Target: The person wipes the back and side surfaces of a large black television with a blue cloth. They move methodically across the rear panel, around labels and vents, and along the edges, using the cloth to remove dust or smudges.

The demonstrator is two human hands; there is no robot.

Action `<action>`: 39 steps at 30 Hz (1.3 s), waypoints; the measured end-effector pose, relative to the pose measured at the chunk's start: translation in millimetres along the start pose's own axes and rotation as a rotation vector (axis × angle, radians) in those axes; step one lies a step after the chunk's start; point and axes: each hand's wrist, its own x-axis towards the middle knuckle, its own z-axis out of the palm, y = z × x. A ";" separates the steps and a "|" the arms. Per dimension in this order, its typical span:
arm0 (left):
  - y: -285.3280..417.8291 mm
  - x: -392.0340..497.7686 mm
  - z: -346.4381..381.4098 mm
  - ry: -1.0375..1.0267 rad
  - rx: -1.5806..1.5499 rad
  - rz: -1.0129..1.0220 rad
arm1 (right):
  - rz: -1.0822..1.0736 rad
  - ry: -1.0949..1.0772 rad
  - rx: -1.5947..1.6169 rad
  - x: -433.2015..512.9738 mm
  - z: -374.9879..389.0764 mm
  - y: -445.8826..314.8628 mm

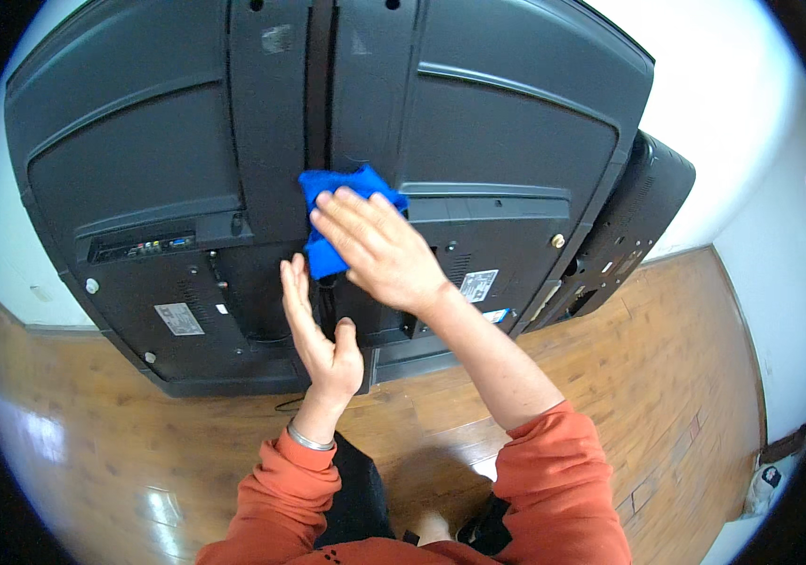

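My right hand (382,251) lies with outstretched fingers over a folded blue cloth (329,263), pressing it to the black plastic back of a large flat-screen television (505,134). Part of the cloth is hidden under that hand. Just below and to the left, my left hand (323,346) is raised with its fingers upright and its thumb apart, holding nothing. Its fingertips are near the cloth's lower left edge; whether they touch the television cannot be told. A dark cable (327,304) runs down between the two hands.
A second, smaller black television (629,226) leans behind the large one at the right. A row of input sockets (156,244) sits in a recess at the left. Wood-plank flooring (664,395) surrounds my feet, and a white wall (714,92) stands behind.
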 end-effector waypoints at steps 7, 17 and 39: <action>3.9 -21.9 15.1 -0.095 0.217 0.081 | -0.042 0.020 -0.153 -54.1 3.3 13.1; -0.4 -69.8 68.4 -0.246 0.261 0.038 | 0.302 0.280 -0.175 -137.3 -16.4 59.2; -39.3 -79.4 120.3 0.092 -0.188 -0.294 | -0.084 -0.204 -0.080 -253.8 17.0 54.0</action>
